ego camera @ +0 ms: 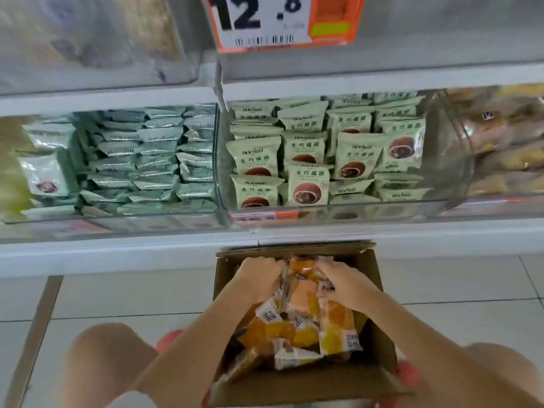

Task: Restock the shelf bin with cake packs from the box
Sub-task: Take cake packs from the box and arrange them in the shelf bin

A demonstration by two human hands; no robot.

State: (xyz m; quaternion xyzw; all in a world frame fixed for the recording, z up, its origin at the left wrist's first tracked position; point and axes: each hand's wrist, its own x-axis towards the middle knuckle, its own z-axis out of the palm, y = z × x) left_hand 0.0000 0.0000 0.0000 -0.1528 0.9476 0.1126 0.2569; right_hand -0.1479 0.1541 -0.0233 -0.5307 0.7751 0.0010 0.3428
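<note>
An open cardboard box (379,278) sits on the floor between my knees, below the shelf. It is filled with clear packs of orange-yellow cake (300,325). Both my hands are down inside the box at its far end. My left hand (259,275) grips packs on the left side, fingers curled into the wrappers. My right hand (344,281) grips packs on the right side, fingers curled too. Between the hands a bunch of packs is gathered. At the right of the shelf, a clear bin (500,201) holds the same kind of yellow-brown cake packs.
Above the box, a clear bin (338,209) holds light-green packs with a brown round cake pictured. To its left another bin (117,216) holds several silvery-green packs. An orange price tag (282,22) hangs above. White shelf edge (117,254) and tiled floor lie around the box.
</note>
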